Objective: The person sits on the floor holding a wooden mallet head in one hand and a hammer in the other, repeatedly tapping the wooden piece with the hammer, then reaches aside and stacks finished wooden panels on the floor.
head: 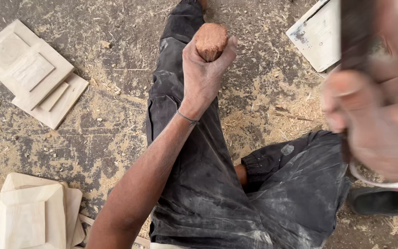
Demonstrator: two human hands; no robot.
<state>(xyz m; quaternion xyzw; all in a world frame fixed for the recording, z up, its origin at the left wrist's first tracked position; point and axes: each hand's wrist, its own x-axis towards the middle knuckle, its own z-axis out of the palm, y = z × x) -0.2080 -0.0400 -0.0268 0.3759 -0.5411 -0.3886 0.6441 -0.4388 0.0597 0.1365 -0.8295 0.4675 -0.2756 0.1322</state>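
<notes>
A dusty concrete floor, strewn with sawdust and shavings, spreads beneath a person seated on it in dark, dust-streaked trousers, one leg stretched forward under the left hand, the other folded toward the right hand.

To the far left of the left fingers lies a stack of pale carved wooden panels, square and stepped; more pale wooden panels are piled low and left, near the elbow. Another flat white board lies between the two hands, up and to the right of the left fingers.

The right hand, blurred and close to the camera, is closed around a dark, upright tool whose kind cannot be made out; a pale bangle circles the wrist. A dark shoe sits below it.

The left hand is raised over the outstretched leg, its fingers pressed together and wrapped around a reddish-brown wooden block, whose rounded, rough end stands above the fist. A thin thread bracelet marks the wrist.

The block looks solid, stiff and fairly heavy for its size, its dusty surface unlikely to slip. A full-fist hold around its lower part, as here, seems the sound place to take it.
</notes>
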